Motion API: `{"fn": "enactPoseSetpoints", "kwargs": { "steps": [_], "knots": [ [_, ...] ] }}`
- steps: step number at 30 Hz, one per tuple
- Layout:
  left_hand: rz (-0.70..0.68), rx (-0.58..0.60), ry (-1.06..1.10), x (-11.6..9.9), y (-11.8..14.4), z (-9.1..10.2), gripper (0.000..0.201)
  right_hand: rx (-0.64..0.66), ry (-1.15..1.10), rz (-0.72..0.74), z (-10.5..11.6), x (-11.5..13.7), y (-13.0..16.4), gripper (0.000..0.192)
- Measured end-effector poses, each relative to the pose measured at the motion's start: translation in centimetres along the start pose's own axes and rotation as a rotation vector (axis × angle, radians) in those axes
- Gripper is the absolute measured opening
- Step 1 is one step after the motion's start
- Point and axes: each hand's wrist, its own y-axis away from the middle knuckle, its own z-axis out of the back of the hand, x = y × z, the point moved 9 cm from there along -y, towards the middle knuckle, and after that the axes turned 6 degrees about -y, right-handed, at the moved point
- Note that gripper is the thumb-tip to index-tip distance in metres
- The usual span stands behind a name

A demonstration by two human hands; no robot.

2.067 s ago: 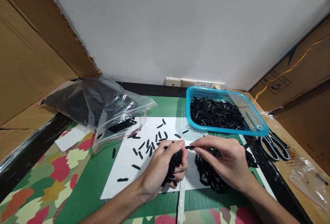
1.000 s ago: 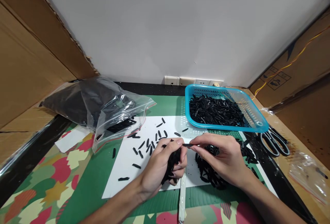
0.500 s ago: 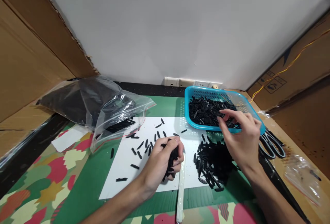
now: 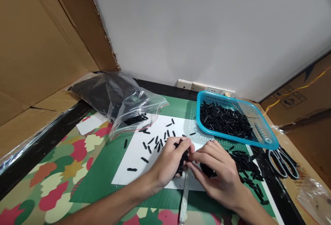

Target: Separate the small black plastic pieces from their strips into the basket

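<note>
Two cardboard walls (image 4: 38, 45) flank the table (image 4: 51, 169), largest of all, at nine and three o'clock. A clear plastic bag (image 4: 116, 100) of dark pieces lies at ten o'clock, its mouth open toward a white sheet (image 4: 134, 156). At two o'clock a blue basket (image 4: 261, 138) holds a heap of short black strips (image 4: 224, 119). More loose black strips (image 4: 245, 166) are piled at three o'clock of the hands, just beside the right one. Scissors (image 4: 283, 163) lie at four o'clock of the basket. The left hand (image 4: 172, 161) is curled tight around a bundle of strips (image 4: 184, 157); the right hand (image 4: 216, 173) has its fingertips pressed against that bundle, pinching at it. Scattered single strips (image 4: 155, 142) dot the sheet at twelve o'clock of the left hand.
</note>
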Motion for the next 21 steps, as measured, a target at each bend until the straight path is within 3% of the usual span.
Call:
{"fn": "enactPoseSetpoints", "kwargs": {
  "steps": [7,14,21],
  "knots": [
    [-0.023,0.055,0.046,-0.3,0.1,-0.4,0.040,-0.066,0.062,-0.004,0.2,-0.3,0.3,0.018],
    [-0.034,0.168,0.118,-0.7,0.0,-1.0,0.043,-0.269,-0.249,-0.366,2.1,-3.8,0.7,0.013],
    [-0.072,0.228,0.152,-1.1,0.6,-1.5,0.043,-0.272,-0.468,-0.518,0.8,-5.6,1.2,0.021]
  ]
}}
